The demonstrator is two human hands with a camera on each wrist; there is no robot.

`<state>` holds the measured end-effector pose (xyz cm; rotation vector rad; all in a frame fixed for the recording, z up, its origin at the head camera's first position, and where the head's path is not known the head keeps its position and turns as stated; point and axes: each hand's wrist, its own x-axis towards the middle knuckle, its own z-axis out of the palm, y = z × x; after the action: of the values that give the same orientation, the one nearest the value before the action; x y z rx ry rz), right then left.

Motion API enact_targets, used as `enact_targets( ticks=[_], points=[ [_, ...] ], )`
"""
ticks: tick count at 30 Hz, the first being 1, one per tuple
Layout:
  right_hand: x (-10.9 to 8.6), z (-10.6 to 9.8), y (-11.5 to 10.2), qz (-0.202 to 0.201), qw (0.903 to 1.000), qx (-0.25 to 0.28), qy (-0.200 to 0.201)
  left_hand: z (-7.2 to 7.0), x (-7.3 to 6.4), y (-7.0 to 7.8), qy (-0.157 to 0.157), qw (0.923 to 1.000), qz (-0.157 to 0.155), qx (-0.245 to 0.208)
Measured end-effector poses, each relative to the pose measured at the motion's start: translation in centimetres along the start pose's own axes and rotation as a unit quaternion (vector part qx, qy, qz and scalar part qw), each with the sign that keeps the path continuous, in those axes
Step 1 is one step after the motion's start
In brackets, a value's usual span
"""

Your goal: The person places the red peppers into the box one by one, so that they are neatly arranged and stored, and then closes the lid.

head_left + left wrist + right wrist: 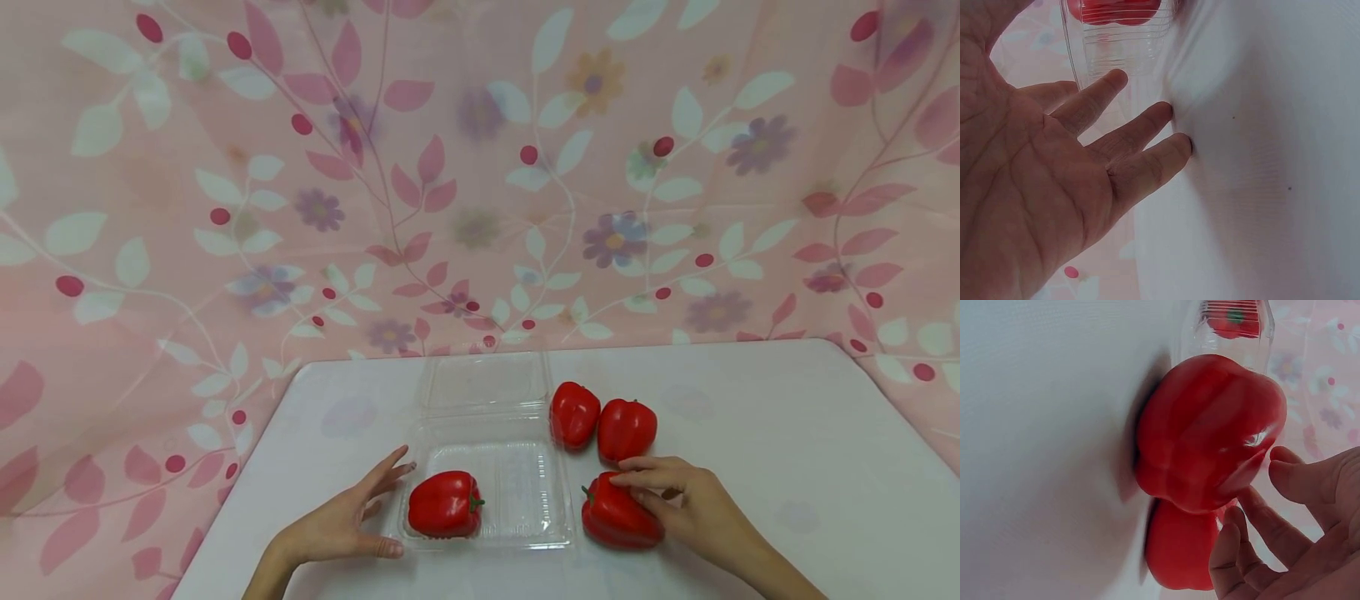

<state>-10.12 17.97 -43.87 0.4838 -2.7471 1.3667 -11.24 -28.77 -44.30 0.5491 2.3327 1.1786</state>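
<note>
A red bell pepper (444,505) with a green stem lies in the left part of a clear plastic clamshell container (517,533). Spread beside the container's left wall is my left hand (341,517), its fingers straight and nothing in its grasp; its palm (1041,181) fills the left of the left wrist view. My right hand (678,496) is over a second red bell pepper (621,515) right of the container, fingertips at its upper side. In the right wrist view this pepper (1207,434) rests on the table, the thumb and index fingertips right at its surface.
Behind the right hand's pepper, two more red bell peppers (575,415) stand side by side on the white-covered table (750,417). The container's lid (487,383) lies folded back toward the table's far edge. A pink floral curtain (480,208) hangs behind.
</note>
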Motion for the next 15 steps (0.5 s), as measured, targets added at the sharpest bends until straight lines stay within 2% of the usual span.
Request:
enact_targets(
  ticks=[9, 15],
  points=[
    [-0.23, -0.27, -0.08, 0.004, 0.9992, -0.018, -0.034, 0.0, -0.04, -0.18, 0.0, 1.0, -0.001, 0.004],
    [-0.49, 0.13, -0.07, -0.005, 0.9993, -0.021, -0.031, -0.02, 0.02, -0.17, -0.001, 1.0, -0.002, 0.008]
  ],
)
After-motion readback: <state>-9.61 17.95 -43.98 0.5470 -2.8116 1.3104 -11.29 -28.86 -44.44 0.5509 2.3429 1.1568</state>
